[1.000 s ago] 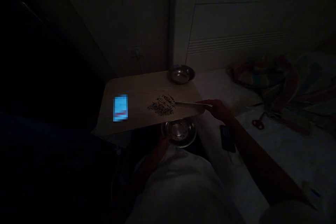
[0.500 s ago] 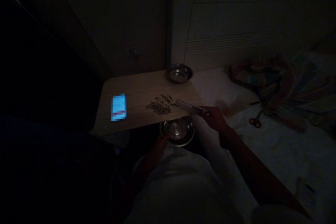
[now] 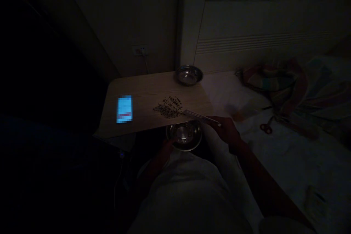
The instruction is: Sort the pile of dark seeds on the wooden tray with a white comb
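Observation:
Under the near edge of a small wooden table [image 3: 142, 87], my left hand [image 3: 170, 145] grips the rim of a shiny metal bowl [image 3: 197, 139]. A few small bits lie inside that bowl. My right hand [image 3: 226, 128] is closed around one end of a flat, pale strip with a row of slots [image 3: 196, 115], perhaps a comb or a slotted scraper. Its far end rests at the right side of a scattered pile of small dark seed-like bits [image 3: 168, 109] on the tabletop. The dim light hides most of my fingers.
A second metal bowl [image 3: 189, 76] stands at the table's back right corner. A lit phone screen [image 3: 124, 109], blurred out, lies on the left. Red-handled scissors [image 3: 265, 128] and a striped cloth [image 3: 290, 76] lie on the white bedding to the right. A plugged socket [image 3: 139, 50] is on the wall.
My right hand and the slotted strip have moved slightly down and to the right, toward the table's near edge. The left hand still holds the bowl below. The view has shifted a little.

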The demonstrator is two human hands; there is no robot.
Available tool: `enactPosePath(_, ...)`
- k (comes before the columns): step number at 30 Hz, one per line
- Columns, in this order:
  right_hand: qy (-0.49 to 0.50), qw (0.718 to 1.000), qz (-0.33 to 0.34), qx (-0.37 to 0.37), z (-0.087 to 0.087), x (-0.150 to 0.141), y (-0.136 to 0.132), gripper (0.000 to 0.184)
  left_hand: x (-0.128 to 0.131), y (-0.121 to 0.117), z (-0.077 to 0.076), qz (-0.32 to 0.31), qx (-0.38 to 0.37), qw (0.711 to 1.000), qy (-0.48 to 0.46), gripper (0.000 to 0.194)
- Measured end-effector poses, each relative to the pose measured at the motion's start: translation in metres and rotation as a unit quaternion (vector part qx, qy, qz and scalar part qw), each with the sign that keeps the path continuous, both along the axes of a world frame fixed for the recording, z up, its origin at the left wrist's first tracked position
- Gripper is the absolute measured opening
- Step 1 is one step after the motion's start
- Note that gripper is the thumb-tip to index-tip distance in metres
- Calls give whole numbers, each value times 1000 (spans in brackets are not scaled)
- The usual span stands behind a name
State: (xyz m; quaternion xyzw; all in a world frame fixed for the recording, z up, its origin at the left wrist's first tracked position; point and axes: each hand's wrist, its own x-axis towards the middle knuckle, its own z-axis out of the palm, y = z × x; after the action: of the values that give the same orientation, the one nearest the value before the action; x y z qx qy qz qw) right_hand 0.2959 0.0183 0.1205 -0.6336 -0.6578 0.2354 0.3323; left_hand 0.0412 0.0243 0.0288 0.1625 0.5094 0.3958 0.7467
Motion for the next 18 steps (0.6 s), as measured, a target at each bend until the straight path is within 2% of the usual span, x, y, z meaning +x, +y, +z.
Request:
enactPosePath(6,11,999,33,-10,5,0,-6,32,3,1,-7,25,-6,999,-26,40)
enactPosePath(13,-1,999,36,-10,8,-2,-12,31,-5,-4,11,-14,84,996,-10,38)
enactPosePath(18,13,999,48,-16,7,0,-11,30,-4,-7,2,0,73,997,-6,43)
